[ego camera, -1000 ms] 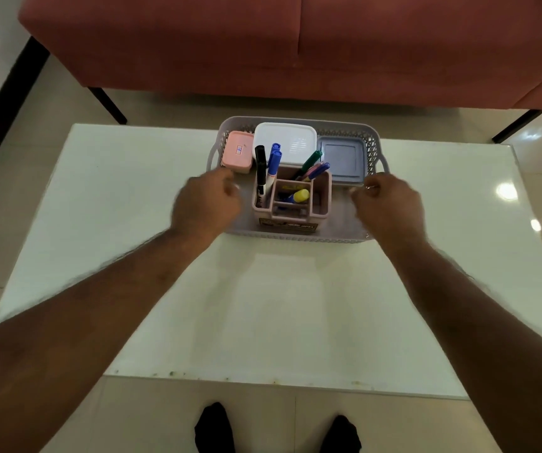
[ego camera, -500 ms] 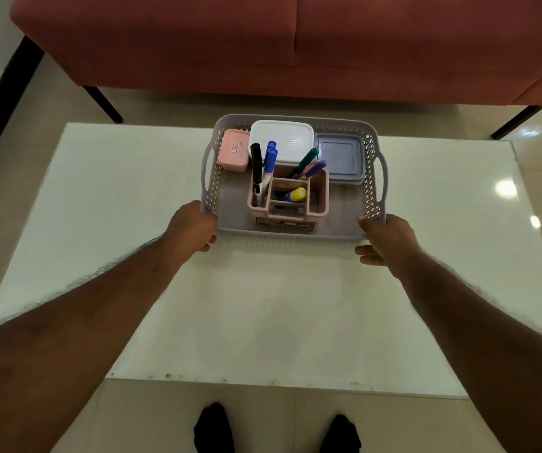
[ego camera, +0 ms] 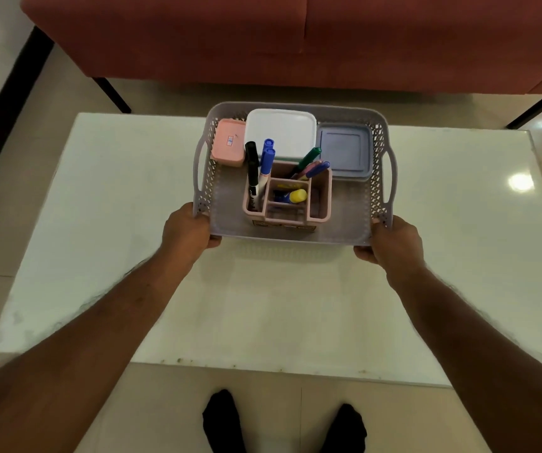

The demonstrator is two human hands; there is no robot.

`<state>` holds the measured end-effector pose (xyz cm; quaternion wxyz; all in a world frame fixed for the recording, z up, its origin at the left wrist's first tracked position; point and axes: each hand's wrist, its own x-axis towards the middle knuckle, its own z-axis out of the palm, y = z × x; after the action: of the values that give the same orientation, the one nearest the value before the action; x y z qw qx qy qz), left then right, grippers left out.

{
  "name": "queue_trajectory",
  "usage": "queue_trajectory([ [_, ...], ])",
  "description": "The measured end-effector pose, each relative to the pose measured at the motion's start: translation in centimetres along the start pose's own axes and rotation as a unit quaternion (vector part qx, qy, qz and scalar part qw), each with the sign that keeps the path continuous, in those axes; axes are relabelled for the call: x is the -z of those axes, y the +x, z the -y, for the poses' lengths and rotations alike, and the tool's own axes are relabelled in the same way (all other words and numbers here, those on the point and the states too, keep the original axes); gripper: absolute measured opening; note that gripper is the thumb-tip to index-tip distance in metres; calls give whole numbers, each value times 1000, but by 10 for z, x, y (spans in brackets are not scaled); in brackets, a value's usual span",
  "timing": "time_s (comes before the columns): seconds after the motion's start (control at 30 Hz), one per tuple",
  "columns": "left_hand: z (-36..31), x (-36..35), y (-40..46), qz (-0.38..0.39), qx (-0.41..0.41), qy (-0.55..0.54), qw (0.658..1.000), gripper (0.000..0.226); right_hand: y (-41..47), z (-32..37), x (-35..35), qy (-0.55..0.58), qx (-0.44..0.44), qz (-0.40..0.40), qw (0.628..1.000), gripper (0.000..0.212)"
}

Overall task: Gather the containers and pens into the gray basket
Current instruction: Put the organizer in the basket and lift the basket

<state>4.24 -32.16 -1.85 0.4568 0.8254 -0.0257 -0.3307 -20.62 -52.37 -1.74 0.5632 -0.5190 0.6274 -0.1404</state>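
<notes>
Head view: hands (ego camera: 188,231) now gripping basket (ego camera: 381,152).

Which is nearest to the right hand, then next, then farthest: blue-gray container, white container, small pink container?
From the right hand:
1. Blue-gray container, basket's right rear.
2. White container, rear middle.
3. Small pink container, left rear.

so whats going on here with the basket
A person is gripping the gray basket by its two near corners, left hand on one and right hand on the other, over a white table. Everything looks packed: a pink pen holder full of markers stands at the front, and a small pink box, a white container and a blue-gray container sit along the back.
</notes>
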Motion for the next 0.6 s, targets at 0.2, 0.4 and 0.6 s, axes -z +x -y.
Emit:
queue_trajectory([
  [0.2,18,43,-51,-23,-25,-9,999,21,-58,4,-4,-21,62,21,998,15],
  [0.4,52,97,-111,-37,-23,-16,999,18,-134,-27,-7,-49,69,36,996,15],
  [0.6,89,136,-148,-62,-7,-31,998,20,-193,-55,-16,-57,64,22,996,20],
])
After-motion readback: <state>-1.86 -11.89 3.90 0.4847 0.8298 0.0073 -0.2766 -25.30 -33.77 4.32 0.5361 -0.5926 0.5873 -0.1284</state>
